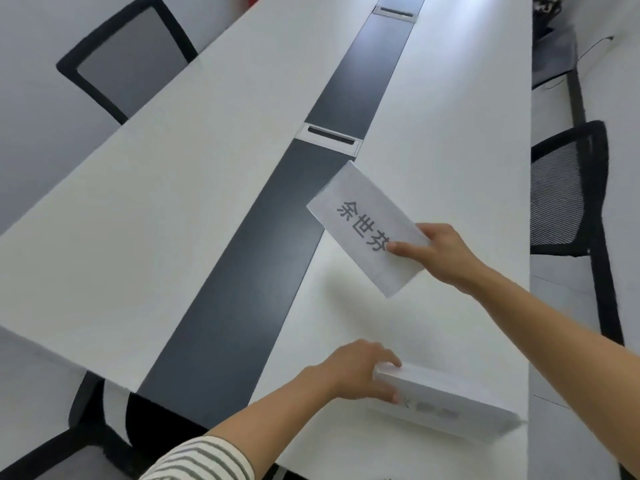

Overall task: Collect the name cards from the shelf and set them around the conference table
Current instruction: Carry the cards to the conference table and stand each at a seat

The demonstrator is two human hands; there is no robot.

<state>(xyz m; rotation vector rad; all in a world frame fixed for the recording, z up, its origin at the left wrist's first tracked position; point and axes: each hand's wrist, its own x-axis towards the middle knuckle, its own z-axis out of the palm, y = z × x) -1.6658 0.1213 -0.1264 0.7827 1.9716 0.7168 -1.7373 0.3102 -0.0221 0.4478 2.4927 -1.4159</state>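
Note:
My right hand [441, 252] grips one end of a white folded name card [360, 220] printed with dark characters, holding it just over the white conference table [173, 202], to the right of the dark centre strip. My left hand [360, 370] grasps the left end of a stack of white name cards [450, 398] resting on the table near its front right corner. The stack's printing is blurred.
A dark grey strip [242, 271] with two cable hatches [329, 136] runs down the table's middle. Black mesh chairs stand at the far left [128, 60], at the right edge [568, 188] and at the near left [86, 427].

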